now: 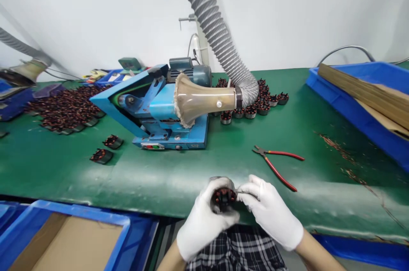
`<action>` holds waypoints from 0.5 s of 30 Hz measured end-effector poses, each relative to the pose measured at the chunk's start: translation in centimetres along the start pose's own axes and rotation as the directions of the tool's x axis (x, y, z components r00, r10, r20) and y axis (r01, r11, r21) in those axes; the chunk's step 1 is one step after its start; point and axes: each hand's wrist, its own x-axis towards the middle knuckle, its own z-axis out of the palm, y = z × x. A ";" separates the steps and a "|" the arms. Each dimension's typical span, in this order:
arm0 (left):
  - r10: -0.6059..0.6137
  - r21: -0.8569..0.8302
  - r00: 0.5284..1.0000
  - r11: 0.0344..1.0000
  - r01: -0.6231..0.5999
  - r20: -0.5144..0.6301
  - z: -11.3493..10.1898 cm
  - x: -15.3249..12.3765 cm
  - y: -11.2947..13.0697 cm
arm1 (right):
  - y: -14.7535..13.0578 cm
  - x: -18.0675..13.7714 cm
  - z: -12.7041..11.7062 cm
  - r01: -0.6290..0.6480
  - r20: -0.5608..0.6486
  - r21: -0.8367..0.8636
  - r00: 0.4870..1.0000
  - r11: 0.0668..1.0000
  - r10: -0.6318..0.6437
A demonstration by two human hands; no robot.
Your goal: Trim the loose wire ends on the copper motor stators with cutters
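My gloved left hand (207, 215) wraps round a motor stator (224, 194), a dark ring with copper windings inside, above the front edge of the green table. At the stator's right side my gloved right hand (263, 205) has its fingers pinched together. Something thin seems to stick out between those fingertips and the stator, too small to name. Red-handled pliers (264, 154) lie with their handles spread, just beyond my right hand. Two more stators (101, 156) rest on the table at the left.
A blue belt machine (169, 109) stands mid-table, its funnel (204, 98) joined to a grey hose (220, 24). Stators are heaped on the left (70, 107) and behind the funnel (263, 98). Wire scraps (338, 149) lie near a blue tray (358, 111); another blue bin (126, 221) sits lower left.
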 end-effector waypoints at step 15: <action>0.233 0.130 0.958 0.958 -0.256 0.170 -1.8 -0.9 1.9 | -2.4 -0.1 -0.6 -0.341 -0.054 0.342 0.923 0.876 0.380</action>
